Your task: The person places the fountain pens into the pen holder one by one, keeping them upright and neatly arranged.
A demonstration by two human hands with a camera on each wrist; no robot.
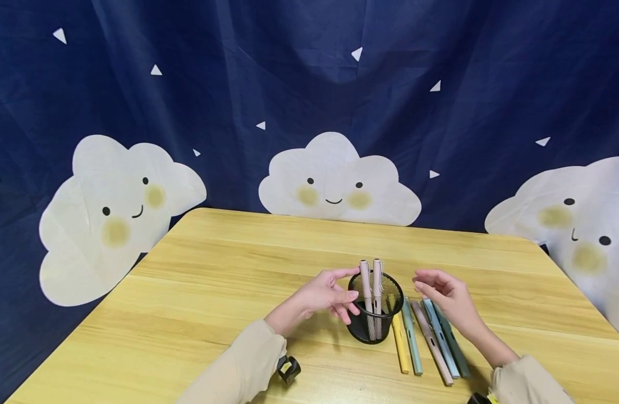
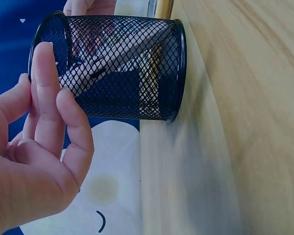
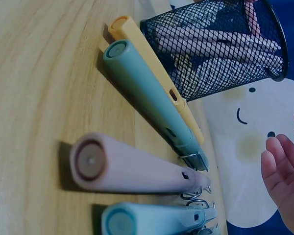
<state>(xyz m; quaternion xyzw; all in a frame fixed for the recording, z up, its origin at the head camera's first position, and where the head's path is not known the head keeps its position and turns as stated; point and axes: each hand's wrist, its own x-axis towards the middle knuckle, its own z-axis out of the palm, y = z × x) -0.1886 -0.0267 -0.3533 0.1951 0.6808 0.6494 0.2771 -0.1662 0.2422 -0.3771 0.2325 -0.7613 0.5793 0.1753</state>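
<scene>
Mesh cup (image 1: 375,314) flanked by open left hand (image 1: 325,295), right hand (image 1: 448,297)

Lower halves of the two pink pens (image 1: 371,286) sit behind the mesh of the black cup (image 1: 375,331), so only dim shapes show thru it. My right hand (image 1: 448,300) covers the far ends of the pens lying on the tabletop (image 1: 188,292); can't tell if it touches them. Right wrist view cuts the light-blue pen (image 3: 152,220) at the bottom edge. Left wrist view crops my left hand (image 2: 34,147) at the left/bottom edges.
</scene>
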